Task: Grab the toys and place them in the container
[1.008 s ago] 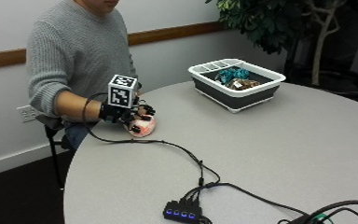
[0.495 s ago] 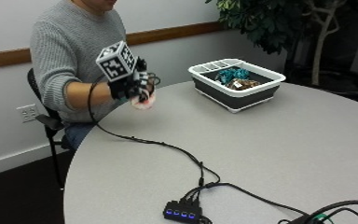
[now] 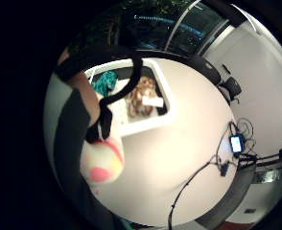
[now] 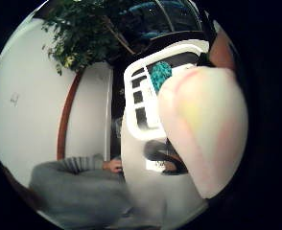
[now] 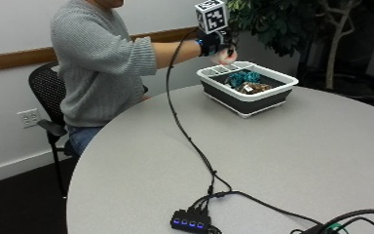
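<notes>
toy [image 5: 226, 58] in grip [image 5: 216, 47], container [image 5: 272, 92] holding toys

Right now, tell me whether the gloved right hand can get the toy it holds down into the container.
Probably yes. The right hand grips the pink and yellow plush toy just above the container's near rim. The container is open-topped; the teal toy and brown toy inside leave room.
</notes>
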Demonstrator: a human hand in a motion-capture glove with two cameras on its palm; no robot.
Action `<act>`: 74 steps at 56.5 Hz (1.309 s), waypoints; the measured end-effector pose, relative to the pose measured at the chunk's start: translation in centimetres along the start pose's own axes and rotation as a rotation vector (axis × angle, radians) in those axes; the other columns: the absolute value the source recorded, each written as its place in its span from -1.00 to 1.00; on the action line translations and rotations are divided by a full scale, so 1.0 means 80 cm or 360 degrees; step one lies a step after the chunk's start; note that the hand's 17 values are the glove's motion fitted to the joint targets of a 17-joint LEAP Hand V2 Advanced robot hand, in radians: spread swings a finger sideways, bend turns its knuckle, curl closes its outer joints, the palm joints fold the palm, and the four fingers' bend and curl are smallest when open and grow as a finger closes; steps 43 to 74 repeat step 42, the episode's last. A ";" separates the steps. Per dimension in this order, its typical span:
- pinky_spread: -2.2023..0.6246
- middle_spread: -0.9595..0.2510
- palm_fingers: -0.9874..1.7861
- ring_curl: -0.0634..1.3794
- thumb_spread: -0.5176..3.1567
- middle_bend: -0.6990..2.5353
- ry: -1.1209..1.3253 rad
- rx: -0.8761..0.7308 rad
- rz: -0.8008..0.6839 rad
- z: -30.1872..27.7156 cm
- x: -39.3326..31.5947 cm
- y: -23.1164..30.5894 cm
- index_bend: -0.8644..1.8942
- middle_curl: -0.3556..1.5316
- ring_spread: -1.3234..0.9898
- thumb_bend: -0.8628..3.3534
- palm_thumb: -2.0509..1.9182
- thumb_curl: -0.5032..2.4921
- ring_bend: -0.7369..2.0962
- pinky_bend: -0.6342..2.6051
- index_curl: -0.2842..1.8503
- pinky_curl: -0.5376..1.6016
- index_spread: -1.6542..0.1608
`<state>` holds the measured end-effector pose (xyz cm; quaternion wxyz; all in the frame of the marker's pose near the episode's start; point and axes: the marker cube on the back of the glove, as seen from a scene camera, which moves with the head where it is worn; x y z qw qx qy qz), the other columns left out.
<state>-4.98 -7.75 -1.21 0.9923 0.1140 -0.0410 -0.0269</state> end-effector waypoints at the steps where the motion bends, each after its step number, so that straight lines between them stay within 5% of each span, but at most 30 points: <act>1: 0.31 0.23 0.21 -0.09 -0.32 -0.08 0.0003 -0.0014 -0.0007 0.003 -0.003 -0.011 -0.01 0.00 -0.35 -0.54 0.33 -0.09 0.16 0.05 -0.02 -0.05 0.30; 7: 0.33 0.19 0.03 -0.06 -0.29 -0.11 0.0087 -0.0233 0.0058 0.031 -0.007 -0.048 -0.06 0.01 -0.34 -0.54 0.33 -0.07 0.16 0.06 0.01 -0.04 0.29; 14: 0.48 0.31 -0.67 -0.19 -0.15 -0.37 0.0139 -0.0607 0.0133 0.057 0.012 -0.027 -0.28 -0.13 -0.11 -0.64 0.10 -0.20 -0.14 0.11 -0.09 -0.04 0.39; 23: 0.57 0.43 -0.58 -0.38 -0.14 -0.51 0.0098 -0.0522 0.0100 0.050 0.025 0.022 -0.33 -0.25 0.05 -0.63 -0.01 -0.31 -0.35 0.04 -0.29 -0.10 0.47; 41: 0.61 0.45 -0.51 -0.49 -0.10 -0.51 0.0114 -0.0397 0.0095 -0.002 0.049 0.087 -0.29 -0.36 0.13 -0.62 0.00 -0.42 -0.38 -0.02 -0.42 -0.15 0.50; 74: 0.61 0.45 -0.51 -0.50 -0.10 -0.51 0.0117 -0.0396 0.0096 -0.002 0.049 0.088 -0.29 -0.37 0.13 -0.62 0.00 -0.42 -0.38 -0.02 -0.42 -0.15 0.50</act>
